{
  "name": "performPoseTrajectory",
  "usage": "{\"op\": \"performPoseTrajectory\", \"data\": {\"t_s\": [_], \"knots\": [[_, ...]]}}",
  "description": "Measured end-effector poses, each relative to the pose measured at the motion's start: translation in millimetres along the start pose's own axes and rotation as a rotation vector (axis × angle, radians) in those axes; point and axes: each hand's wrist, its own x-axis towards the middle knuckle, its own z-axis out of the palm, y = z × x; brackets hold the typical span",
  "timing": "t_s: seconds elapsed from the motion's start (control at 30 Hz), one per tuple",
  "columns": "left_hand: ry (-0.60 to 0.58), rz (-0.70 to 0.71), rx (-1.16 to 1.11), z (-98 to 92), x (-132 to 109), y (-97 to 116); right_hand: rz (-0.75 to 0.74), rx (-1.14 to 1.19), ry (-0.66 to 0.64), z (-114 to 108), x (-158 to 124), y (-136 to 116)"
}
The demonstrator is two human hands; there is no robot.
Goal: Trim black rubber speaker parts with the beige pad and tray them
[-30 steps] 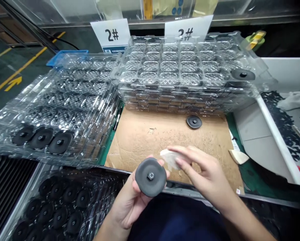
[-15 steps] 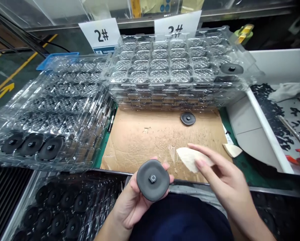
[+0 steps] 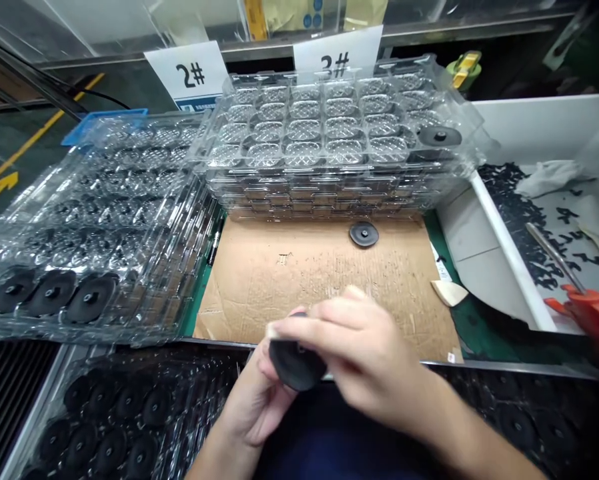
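Right hand (image 3: 359, 353) now over black rubber disc (image 3: 295, 368)

Your right hand has moved across onto the disc; blur hides whether it grips. Your left hand (image 3: 254, 400) grasps the disc from below, holding it above the cardboard sheet (image 3: 309, 287)'s near edge, apparently to keep it within reach of your right hand.

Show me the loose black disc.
In the head view, the black disc lies near the far edge of the cardboard, right of centre, just below the stacked clear trays.

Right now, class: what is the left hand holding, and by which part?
The left hand holds a black disc from beneath, at its rim.
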Motion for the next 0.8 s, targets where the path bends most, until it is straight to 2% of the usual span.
{"op": "performPoseTrajectory", "data": {"t_s": [0.07,0.1,0.2,0.27,0.33,0.43,0.5,0.57,0.67,0.73,0.8], "knots": [[0.037,0.029,0.032,0.9,-1.7,2.3,0.141,-0.126,0.004,-3.5,-0.2,-2.8],[0.045,0.033,0.040,1.5,-2.2,3.0,0.138,-0.166,0.023,-3.5,0.0,-4.7],[0.050,0.050,0.054,4.6,-2.0,3.4,-0.001,-0.145,0.169,5.8,-1.0,-13.4],[0.067,0.103,0.084,6.2,-1.1,3.4,0.037,-0.165,0.245,15.8,-6.7,-21.1],[0.090,0.154,0.114,6.7,-0.4,4.2,0.094,-0.229,0.268,22.4,-16.4,-27.1],[0.086,0.208,0.087,7.0,-0.3,6.1,0.125,-0.037,0.196,21.6,-30.6,-23.5],[0.069,0.244,0.060,8.7,-0.4,7.0,0.242,0.190,0.176,16.9,-35.9,-11.3],[0.062,0.254,0.049,11.8,-0.5,6.8,0.399,0.301,0.244,12.0,-37.8,2.2],[0.051,0.234,0.035,16.6,-0.8,4.5,0.527,0.242,0.391,6.7,-34.1,7.6],[0.064,0.223,0.038,17.9,-1.5,2.6,0.454,0.138,0.429,5.9,-27.1,-1.8],[0.106,0.179,0.064,17.1,-2.6,2.2,0.236,0.050,0.388,8.3,-18.0,-15.5]]}}
